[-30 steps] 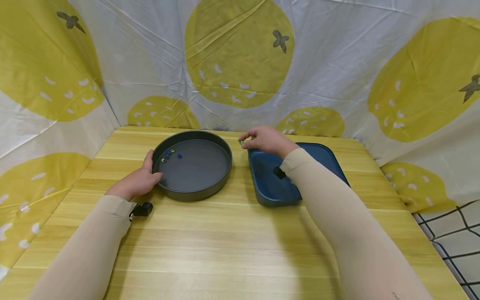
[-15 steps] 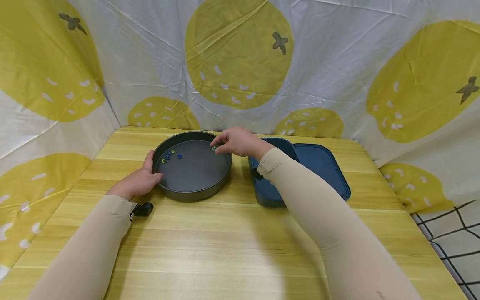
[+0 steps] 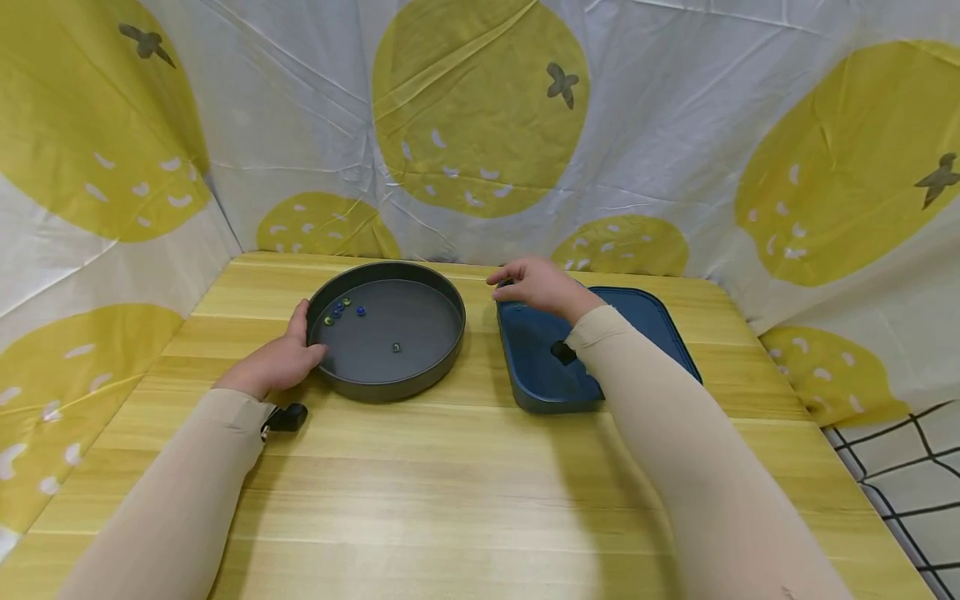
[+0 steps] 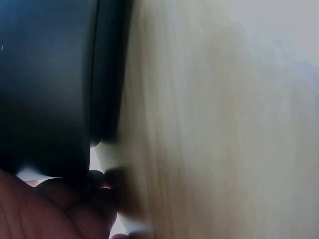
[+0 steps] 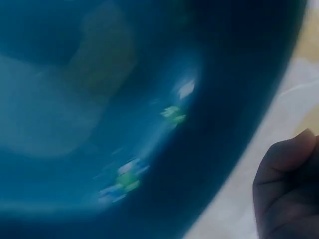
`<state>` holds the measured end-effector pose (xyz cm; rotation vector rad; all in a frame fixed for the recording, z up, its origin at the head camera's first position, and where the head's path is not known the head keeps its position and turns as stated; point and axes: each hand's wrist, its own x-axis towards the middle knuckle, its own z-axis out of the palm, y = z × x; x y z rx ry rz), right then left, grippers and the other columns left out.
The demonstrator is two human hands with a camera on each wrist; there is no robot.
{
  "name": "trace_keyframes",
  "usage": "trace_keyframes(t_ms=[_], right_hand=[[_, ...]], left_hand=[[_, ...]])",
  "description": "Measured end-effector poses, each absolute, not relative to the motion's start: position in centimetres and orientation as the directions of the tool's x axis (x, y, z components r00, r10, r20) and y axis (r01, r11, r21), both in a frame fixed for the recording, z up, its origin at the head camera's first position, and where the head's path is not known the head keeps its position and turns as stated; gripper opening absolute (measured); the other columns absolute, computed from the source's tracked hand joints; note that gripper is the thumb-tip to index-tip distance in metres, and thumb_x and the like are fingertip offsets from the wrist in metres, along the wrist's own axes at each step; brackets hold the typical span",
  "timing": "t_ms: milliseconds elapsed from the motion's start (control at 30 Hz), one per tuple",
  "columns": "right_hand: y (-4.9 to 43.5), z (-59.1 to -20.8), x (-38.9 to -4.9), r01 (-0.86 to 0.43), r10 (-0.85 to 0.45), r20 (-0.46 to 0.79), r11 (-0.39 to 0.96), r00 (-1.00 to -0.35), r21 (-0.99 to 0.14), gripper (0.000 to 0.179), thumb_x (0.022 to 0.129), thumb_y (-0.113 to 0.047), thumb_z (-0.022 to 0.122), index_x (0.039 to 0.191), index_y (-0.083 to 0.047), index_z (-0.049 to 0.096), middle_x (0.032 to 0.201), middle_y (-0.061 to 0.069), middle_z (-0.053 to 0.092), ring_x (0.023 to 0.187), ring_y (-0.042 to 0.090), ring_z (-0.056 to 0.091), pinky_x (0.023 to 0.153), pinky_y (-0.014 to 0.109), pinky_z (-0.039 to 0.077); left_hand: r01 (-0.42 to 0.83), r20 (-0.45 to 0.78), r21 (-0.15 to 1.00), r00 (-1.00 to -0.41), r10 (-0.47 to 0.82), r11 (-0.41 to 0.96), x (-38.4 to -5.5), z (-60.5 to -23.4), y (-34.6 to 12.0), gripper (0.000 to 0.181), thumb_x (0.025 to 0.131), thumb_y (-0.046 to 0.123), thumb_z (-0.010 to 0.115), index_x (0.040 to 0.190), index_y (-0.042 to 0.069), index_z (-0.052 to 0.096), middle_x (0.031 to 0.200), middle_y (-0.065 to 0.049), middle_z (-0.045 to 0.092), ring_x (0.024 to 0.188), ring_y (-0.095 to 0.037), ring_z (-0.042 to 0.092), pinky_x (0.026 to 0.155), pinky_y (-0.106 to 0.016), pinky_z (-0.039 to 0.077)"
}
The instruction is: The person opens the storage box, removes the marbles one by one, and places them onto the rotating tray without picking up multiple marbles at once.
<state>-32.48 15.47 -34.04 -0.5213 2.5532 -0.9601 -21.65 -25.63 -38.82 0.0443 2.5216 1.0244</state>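
Observation:
My left hand [image 3: 276, 360] grips the left side of a round dark-grey pan [image 3: 408, 312], thumb over the rim and fingers along the outer wall. Blue and yellow-green marbles [image 3: 361, 311] lie in a loose group at the pan's left; a clear-looking marble [image 3: 397, 347] sits apart near its front. Nothing shows between the fingers of my right hand [image 3: 538, 287], which is over the back left corner of a deep blue rectangular container [image 3: 547, 379]. Blurred green, white and blue marbles [image 5: 127, 180] lie along the container's inner edge in the right wrist view.
A flat blue tray or lid [image 3: 645, 312] lies right of the container, partly behind my right forearm. The wooden table [image 3: 420, 492] ends at a lemon-patterned cloth [image 3: 480, 108] at the back. A black wire grid [image 3: 911, 483] stands by the right edge.
My right hand carried a marble left over the pan, let it go there, then came back right to the blue container. The left hand and the pan have stayed put.

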Motion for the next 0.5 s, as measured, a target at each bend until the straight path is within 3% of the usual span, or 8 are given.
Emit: trace_keyframes(t_ms=[233, 500], right_hand=[[19.6, -35.9, -33.1, -0.127, -0.355, -0.247, 0.763, -0.901, -0.634, 0.04, 0.105, -0.026, 0.067, 0.143, -0.013, 0.067, 0.163, 0.014, 0.047, 0.139, 0.037, 0.055, 0.111, 0.054, 0.049], [20.6, -36.8, -33.5, -0.099, -0.325, -0.258, 0.774, -0.91, -0.625, 0.041, 0.104, -0.025, 0.069, 0.142, -0.01, 0.067, 0.157, 0.017, 0.053, 0.132, 0.037, 0.059, 0.106, 0.051, 0.052]], left_hand=[[-0.13, -0.37, 0.671, -0.912, 0.178, 0.73, -21.7, -38.8, -25.6, 0.095, 0.109, 0.027, 0.041, 0.158, 0.01, -0.038, 0.169, -0.037, -0.011, 0.157, -0.058, 0.008, 0.126, -0.069, 0.012], [-0.131, -0.367, 0.683, -0.912, 0.183, 0.718, -21.7, -39.0, -25.7, 0.094, 0.11, 0.026, 0.04, 0.158, 0.009, -0.038, 0.17, -0.035, -0.014, 0.158, -0.056, 0.004, 0.127, -0.068, 0.009]])
